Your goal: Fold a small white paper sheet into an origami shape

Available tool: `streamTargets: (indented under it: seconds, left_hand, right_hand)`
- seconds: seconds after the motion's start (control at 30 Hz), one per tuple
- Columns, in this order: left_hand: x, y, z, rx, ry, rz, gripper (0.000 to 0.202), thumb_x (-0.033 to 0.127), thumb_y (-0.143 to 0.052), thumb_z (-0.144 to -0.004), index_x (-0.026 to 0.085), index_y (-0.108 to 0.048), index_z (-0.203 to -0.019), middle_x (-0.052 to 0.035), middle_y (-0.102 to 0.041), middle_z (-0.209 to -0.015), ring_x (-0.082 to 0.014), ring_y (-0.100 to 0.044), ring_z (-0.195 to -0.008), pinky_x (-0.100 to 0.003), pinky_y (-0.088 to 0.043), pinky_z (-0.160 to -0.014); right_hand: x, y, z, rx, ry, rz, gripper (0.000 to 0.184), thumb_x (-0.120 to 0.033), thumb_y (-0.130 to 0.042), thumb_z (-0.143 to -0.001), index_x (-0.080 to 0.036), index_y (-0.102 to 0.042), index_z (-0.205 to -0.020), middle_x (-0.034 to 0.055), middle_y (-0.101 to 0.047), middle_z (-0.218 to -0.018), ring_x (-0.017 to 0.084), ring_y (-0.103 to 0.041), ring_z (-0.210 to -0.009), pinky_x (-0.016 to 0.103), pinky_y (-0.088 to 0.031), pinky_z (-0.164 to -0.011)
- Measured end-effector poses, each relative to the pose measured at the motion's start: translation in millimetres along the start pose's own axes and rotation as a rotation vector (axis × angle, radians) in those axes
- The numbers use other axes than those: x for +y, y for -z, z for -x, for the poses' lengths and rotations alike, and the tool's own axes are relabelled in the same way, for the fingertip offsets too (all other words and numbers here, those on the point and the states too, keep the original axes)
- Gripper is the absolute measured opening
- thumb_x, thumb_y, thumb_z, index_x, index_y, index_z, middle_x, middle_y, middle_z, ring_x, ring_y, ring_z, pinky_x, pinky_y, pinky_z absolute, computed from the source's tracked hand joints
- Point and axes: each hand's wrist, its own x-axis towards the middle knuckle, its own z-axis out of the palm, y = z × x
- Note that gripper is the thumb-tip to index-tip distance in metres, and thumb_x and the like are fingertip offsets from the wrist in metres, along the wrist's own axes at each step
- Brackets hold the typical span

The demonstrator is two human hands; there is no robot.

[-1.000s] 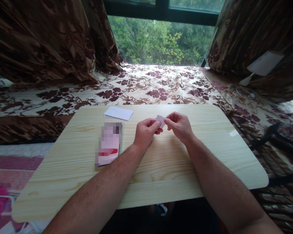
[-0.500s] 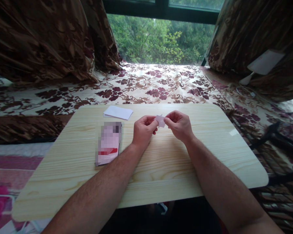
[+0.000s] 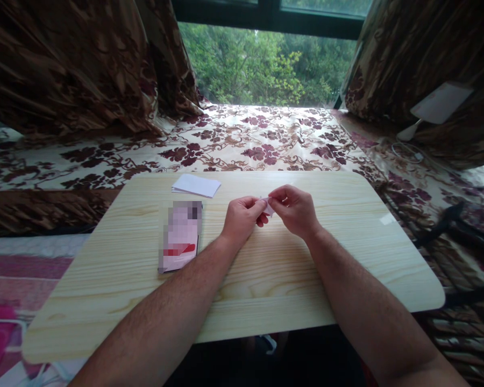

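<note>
Both my hands meet above the middle of a light wooden table (image 3: 266, 285). My left hand (image 3: 242, 216) and my right hand (image 3: 293, 209) pinch the same small pale folded piece of paper (image 3: 267, 206) between their fingertips. Only a sliver of the paper shows between the fingers. Both hands are closed on it and held just above the tabletop.
A phone (image 3: 180, 235) lies flat on the table left of my hands. A small stack of white paper sheets (image 3: 196, 185) rests near the table's far edge. Floral fabric (image 3: 242, 142) covers the ledge behind, with brown curtains (image 3: 64, 64) at both sides of a window.
My fingers have closed further round the small paper, so less of it shows than before. The hands have stayed in about the same place.
</note>
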Motion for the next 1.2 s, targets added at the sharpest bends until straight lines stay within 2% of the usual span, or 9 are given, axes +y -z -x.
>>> streamTargets:
  seconds: [0.23,0.43,0.7,0.93,1.2]
  left_hand:
    - [3.8,-1.5,-1.0,0.013,0.1,0.106,0.023,0.035,-0.072,-0.074,0.011,-0.07,-0.073,-0.0077,-0.069,-0.064,-0.0139,-0.063,-0.051,-0.022,-0.046,-0.045]
    - [7.4,-1.7,-1.8,0.004,0.158,0.176,0.021,0.032,-0.071,-0.07,0.011,-0.067,-0.072,-0.0073,-0.068,-0.063,-0.0147,-0.064,-0.051,-0.022,-0.046,-0.044]
    - [8.6,-0.7,-2.0,-0.027,0.166,0.255,0.02,0.029,-0.071,-0.073,0.01,-0.066,-0.073,-0.0069,-0.068,-0.062,-0.0138,-0.063,-0.051,-0.023,-0.049,-0.047]
    - [8.0,0.8,-1.3,-0.045,0.175,0.255,0.03,0.039,-0.077,-0.072,0.011,-0.067,-0.075,-0.006,-0.067,-0.061,-0.0131,-0.062,-0.051,-0.023,-0.047,-0.048]
    - [9.3,0.3,-0.9,-0.04,0.166,0.249,0.024,0.034,-0.074,-0.073,0.012,-0.065,-0.069,-0.0049,-0.065,-0.058,-0.0126,-0.06,-0.049,-0.022,-0.045,-0.046]
  right_hand:
    - [-3.7,4.9,-0.9,-0.042,0.129,0.107,0.011,-0.017,-0.061,-0.081,-0.02,-0.072,-0.083,0.0027,-0.067,-0.079,0.015,-0.061,-0.071,0.028,-0.049,-0.063]
    - [-6.0,7.9,-2.1,-0.092,0.167,0.119,0.016,-0.017,-0.06,-0.083,-0.021,-0.075,-0.084,0.0046,-0.068,-0.087,0.016,-0.061,-0.075,0.028,-0.049,-0.064]
    - [-5.7,8.9,-2.1,-0.116,0.188,0.078,0.019,-0.016,-0.059,-0.083,-0.022,-0.077,-0.083,0.0045,-0.068,-0.086,0.016,-0.062,-0.075,0.028,-0.048,-0.063]
    - [-6.5,7.6,-1.0,-0.117,0.152,0.063,0.018,-0.016,-0.06,-0.082,-0.022,-0.076,-0.083,0.0046,-0.069,-0.087,0.016,-0.063,-0.076,0.027,-0.05,-0.062]
    - [1.5,3.7,-1.0,-0.087,0.062,-0.093,0.009,-0.018,-0.067,-0.078,-0.019,-0.075,-0.081,0.0047,-0.07,-0.083,0.016,-0.064,-0.073,0.029,-0.052,-0.065]
